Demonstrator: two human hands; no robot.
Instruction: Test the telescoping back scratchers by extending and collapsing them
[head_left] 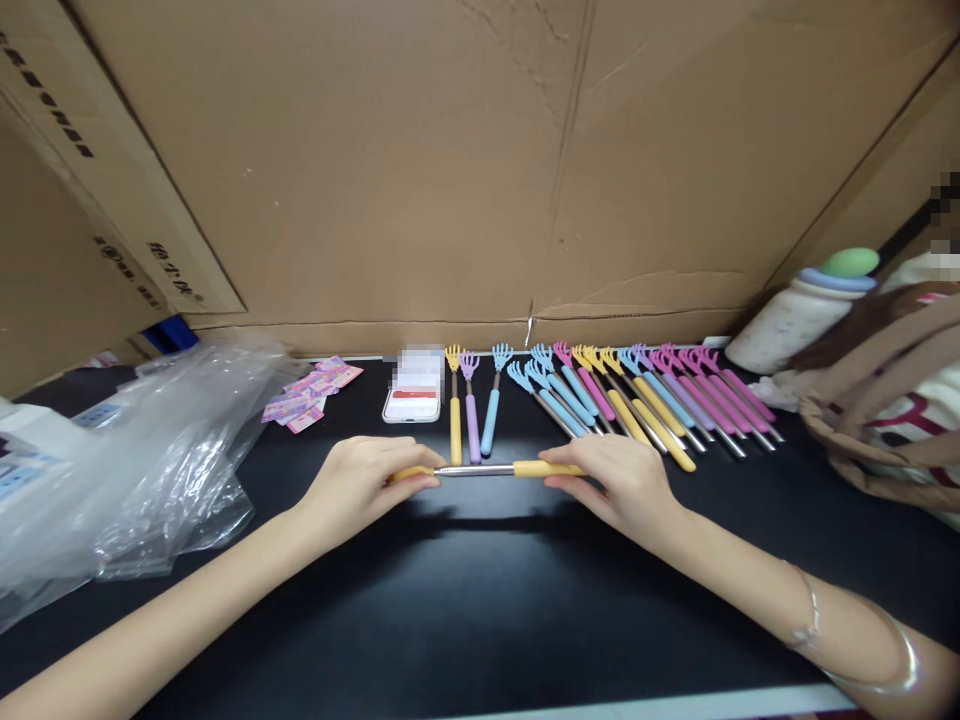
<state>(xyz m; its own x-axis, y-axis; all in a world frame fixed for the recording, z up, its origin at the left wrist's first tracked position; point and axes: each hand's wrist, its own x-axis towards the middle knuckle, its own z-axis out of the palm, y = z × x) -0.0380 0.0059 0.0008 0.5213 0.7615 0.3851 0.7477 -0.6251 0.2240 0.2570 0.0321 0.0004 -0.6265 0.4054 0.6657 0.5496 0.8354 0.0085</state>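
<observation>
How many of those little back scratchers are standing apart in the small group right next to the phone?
3: a yellow scratcher nearest the phone, a purple scratcher beside it, then a blue scratcher. Another lies in both hands, and the crowded row to the right overlaps too much to count.

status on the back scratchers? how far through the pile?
Looks done: three scratchers lie side by side next to the phone. In hand: a yellow back scratcher held level over the black table, left hand at one end, right hand on the yellow handle, metal shaft showing between. Left, judging by layout: the overlapping heap of scratchers on the right.
</observation>
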